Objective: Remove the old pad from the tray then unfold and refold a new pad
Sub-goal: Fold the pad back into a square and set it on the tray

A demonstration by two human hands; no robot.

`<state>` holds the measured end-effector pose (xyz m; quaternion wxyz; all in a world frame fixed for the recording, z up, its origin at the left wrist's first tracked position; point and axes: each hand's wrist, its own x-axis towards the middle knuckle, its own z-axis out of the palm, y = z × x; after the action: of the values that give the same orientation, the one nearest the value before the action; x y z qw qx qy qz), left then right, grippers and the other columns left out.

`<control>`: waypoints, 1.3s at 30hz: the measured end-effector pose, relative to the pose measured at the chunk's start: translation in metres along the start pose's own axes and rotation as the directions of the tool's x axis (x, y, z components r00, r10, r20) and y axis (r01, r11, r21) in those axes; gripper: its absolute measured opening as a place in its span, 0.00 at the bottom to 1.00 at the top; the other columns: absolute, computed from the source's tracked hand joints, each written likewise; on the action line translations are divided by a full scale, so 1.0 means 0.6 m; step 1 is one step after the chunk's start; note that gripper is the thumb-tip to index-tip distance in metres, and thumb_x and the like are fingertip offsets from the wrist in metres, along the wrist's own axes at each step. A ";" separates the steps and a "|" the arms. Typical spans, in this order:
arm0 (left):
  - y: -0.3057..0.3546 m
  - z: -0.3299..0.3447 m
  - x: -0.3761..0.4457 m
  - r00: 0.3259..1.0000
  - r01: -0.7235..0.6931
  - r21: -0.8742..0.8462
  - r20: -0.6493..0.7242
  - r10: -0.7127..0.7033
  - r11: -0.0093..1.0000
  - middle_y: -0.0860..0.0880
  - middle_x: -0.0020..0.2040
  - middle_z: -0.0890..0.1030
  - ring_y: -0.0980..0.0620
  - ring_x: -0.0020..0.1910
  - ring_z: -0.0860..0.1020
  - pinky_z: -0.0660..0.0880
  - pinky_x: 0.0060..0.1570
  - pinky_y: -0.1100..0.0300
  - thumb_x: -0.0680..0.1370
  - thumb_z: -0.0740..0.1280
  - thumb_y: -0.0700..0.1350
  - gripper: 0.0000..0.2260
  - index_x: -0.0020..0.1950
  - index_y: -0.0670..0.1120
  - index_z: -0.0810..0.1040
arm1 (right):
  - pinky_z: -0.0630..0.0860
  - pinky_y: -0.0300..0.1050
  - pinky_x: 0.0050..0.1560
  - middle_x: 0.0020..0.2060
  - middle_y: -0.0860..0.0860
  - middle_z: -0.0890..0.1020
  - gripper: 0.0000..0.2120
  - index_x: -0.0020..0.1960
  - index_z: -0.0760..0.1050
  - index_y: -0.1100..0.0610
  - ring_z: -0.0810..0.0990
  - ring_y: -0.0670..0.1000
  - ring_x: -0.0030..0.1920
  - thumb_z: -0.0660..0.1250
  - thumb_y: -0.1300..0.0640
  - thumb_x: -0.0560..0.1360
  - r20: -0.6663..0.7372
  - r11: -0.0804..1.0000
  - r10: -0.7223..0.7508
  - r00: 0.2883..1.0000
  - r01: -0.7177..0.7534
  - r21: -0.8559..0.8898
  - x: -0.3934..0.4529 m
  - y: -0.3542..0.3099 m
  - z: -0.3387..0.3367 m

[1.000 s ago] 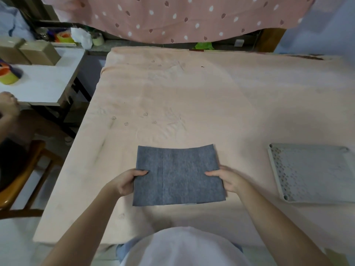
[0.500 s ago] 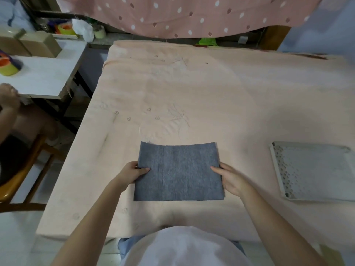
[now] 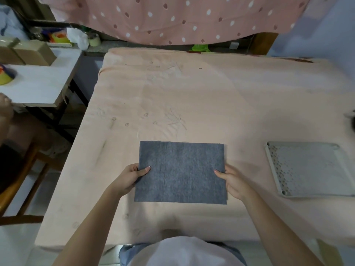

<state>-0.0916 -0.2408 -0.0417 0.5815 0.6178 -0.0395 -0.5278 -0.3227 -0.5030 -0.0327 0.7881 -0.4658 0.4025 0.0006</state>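
A folded grey felt pad [image 3: 180, 172] lies flat on the peach-covered table [image 3: 192, 96], near its front edge. My left hand [image 3: 130, 178] pinches the pad's left edge, thumb on top. My right hand [image 3: 233, 182] pinches the right edge in the same way. A vertical crease runs down the pad left of its middle. To the right sits a pale grey perforated tray [image 3: 311, 169]; nothing dark lies in it.
A white side table [image 3: 38, 87] with cardboard boxes [image 3: 28, 52] and tape rolls stands at the left, beside a wooden chair [image 3: 21, 181]. Another person's hand [image 3: 4, 104] shows at the left edge. A pink dotted cloth [image 3: 172, 18] hangs behind the table.
The pad has flattened and squared up on the table. Both hands stay at its side edges, having slid slightly toward me along them.
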 end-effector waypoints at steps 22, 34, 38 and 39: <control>0.074 0.365 0.128 0.891 0.030 0.245 0.433 -0.137 0.969 0.44 0.53 0.83 0.47 0.50 0.83 0.81 0.43 0.57 0.77 0.67 0.41 0.10 0.57 0.39 0.79 | 0.78 0.53 0.54 0.55 0.55 0.82 0.12 0.59 0.77 0.59 0.81 0.56 0.55 0.65 0.59 0.77 -0.541 0.877 -0.117 0.833 0.342 0.337 -0.235 0.032 -0.228; 0.014 0.629 0.136 0.862 -0.008 0.356 0.476 -0.173 0.934 0.45 0.51 0.84 0.48 0.48 0.83 0.81 0.41 0.57 0.76 0.68 0.42 0.09 0.54 0.40 0.80 | 0.79 0.50 0.46 0.53 0.52 0.83 0.11 0.58 0.78 0.57 0.81 0.54 0.52 0.65 0.60 0.77 -0.684 0.806 -0.100 0.723 0.462 0.371 -0.358 0.078 -0.418; -0.017 0.700 0.143 0.869 0.009 0.360 0.459 -0.185 0.933 0.45 0.52 0.84 0.48 0.49 0.83 0.81 0.41 0.58 0.75 0.69 0.42 0.10 0.54 0.40 0.80 | 0.80 0.47 0.42 0.49 0.51 0.84 0.12 0.59 0.77 0.58 0.84 0.52 0.48 0.65 0.61 0.77 -0.678 0.799 -0.103 0.728 0.467 0.380 -0.387 0.086 -0.486; -0.022 0.716 0.145 0.869 0.009 0.360 0.458 -0.185 0.933 0.45 0.52 0.84 0.48 0.50 0.83 0.80 0.42 0.58 0.75 0.69 0.42 0.09 0.54 0.41 0.81 | 0.80 0.46 0.42 0.48 0.51 0.85 0.11 0.59 0.77 0.58 0.84 0.51 0.47 0.65 0.61 0.77 -0.675 0.802 -0.103 0.730 0.463 0.378 -0.392 0.085 -0.501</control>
<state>-0.3606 -0.5851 -0.0042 0.4075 0.5595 -0.2445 -0.6791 -0.6915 -0.6072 0.0068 0.6944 -0.2644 0.5451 -0.3882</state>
